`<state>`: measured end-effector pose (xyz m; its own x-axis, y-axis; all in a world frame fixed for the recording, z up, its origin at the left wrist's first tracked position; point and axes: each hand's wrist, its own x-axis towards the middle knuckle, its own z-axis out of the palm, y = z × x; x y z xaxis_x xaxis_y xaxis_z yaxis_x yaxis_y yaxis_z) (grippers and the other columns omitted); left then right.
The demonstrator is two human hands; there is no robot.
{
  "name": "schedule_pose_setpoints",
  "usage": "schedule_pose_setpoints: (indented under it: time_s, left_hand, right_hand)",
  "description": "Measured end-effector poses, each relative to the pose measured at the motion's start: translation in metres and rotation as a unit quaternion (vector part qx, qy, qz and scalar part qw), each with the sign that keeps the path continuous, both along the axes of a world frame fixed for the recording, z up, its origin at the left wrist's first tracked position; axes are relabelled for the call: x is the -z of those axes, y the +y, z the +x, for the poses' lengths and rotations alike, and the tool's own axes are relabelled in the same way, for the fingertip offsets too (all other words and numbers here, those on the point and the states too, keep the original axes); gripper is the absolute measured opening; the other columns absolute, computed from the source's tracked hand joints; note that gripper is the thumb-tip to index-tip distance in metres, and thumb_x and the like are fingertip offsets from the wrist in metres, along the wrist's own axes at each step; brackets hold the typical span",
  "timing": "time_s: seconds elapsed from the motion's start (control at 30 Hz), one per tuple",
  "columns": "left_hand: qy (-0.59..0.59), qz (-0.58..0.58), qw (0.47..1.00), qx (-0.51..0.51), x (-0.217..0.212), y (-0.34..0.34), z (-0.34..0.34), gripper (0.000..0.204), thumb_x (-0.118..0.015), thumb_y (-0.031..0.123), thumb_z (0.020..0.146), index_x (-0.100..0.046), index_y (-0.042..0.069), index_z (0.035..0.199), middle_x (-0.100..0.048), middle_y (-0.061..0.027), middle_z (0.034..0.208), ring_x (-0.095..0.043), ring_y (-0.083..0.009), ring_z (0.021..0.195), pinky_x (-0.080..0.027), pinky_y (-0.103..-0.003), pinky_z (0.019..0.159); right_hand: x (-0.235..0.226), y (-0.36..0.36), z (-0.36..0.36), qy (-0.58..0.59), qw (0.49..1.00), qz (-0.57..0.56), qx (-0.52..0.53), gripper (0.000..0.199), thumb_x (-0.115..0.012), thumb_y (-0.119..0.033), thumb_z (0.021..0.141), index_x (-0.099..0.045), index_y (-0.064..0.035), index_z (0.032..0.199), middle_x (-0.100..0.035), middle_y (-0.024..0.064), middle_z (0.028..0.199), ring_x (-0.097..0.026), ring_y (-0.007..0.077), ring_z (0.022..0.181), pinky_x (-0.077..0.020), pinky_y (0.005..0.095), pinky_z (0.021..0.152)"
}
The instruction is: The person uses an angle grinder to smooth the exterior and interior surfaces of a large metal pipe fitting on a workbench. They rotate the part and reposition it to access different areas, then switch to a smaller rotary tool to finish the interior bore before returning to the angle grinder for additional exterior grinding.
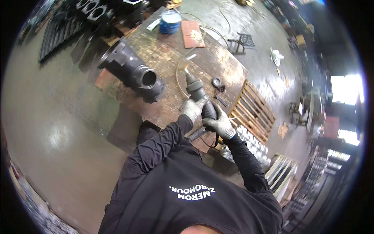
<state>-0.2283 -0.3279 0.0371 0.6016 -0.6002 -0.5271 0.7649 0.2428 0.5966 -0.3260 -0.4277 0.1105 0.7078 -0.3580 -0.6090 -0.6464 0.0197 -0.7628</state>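
Note:
A dark electric die grinder (pixel 196 89) is held over the worktable, its thin tip pointing away from me. My left hand (pixel 194 108), in a pale knit glove, closes round the middle of its body. Gloved the same way, my right hand (pixel 221 124) grips the rear part, where a black cord hangs down. To the left of the tool lies a large dark cast metal pipe fitting (pixel 132 72), with a round flanged opening facing me. The tool's tip stands apart from the casting. My palms and some fingers are hidden.
The worn worktable (pixel 167 58) bears a blue tin (pixel 170 22), a reddish board (pixel 192 34), and a small round black part (pixel 216 82). A thin hose (pixel 212 30) loops across its far edge. Beside it on the right are a wooden pallet (pixel 254 111) and silvery castings (pixel 249 142).

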Motion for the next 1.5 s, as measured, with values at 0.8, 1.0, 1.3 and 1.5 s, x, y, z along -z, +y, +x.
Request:
schedule_pose_setpoints:
  time_s: [0.8, 1.0, 1.3, 1.5]
  left_hand:
    - [-0.288, 0.626, 0.713, -0.130, 0.078, 0.283, 0.061, 0.052, -0.070, 0.022, 0.096, -0.051, -0.005, 0.136, -0.064, -0.0242, 0.127, -0.065, -0.0304, 0.115, -0.052, -0.039, 0.098]
    - [-0.514, 0.671, 0.526, -0.095, 0.037, 0.235, 0.205, 0.052, -0.070, 0.027, 0.095, -0.055, -0.003, 0.135, -0.063, -0.0226, 0.132, -0.060, -0.0353, 0.123, -0.046, -0.041, 0.107]
    - [-0.468, 0.702, 0.532, 0.071, 0.062, 0.181, 0.345, 0.065, -0.057, 0.049, 0.101, -0.060, -0.011, 0.126, -0.069, -0.0252, 0.118, -0.066, -0.0312, 0.111, -0.048, -0.036, 0.098]
    - [-0.466, 0.667, 0.580, 0.049, 0.063, 0.182, 0.342, 0.063, -0.062, 0.046, 0.099, -0.061, -0.011, 0.125, -0.070, -0.0217, 0.115, -0.066, -0.0237, 0.106, -0.049, -0.033, 0.095]
  right_hand:
    - [0.306, -0.400, -0.038, 0.127, 0.849, -0.478, 0.188, 0.082, -0.080, -0.032, 0.072, -0.050, -0.0088, 0.145, -0.066, 0.0201, 0.129, -0.064, 0.0347, 0.118, -0.0473, 0.0418, 0.103]
    - [0.469, -0.431, -0.042, 0.165, 0.811, -0.481, 0.289, 0.085, -0.083, -0.044, 0.072, -0.053, -0.0072, 0.142, -0.064, 0.0216, 0.132, -0.063, 0.0369, 0.120, -0.0480, 0.0444, 0.103]
    - [0.551, -0.440, -0.037, 0.215, 0.791, -0.530, 0.216, 0.098, -0.078, -0.062, 0.074, -0.047, -0.0047, 0.146, -0.063, 0.0233, 0.134, -0.061, 0.0386, 0.123, -0.0479, 0.0461, 0.101]
    - [0.544, -0.420, -0.027, 0.200, 0.792, -0.550, 0.176, 0.100, -0.073, -0.067, 0.077, -0.044, -0.0042, 0.149, -0.058, 0.0238, 0.139, -0.058, 0.0401, 0.126, -0.0453, 0.0463, 0.105]
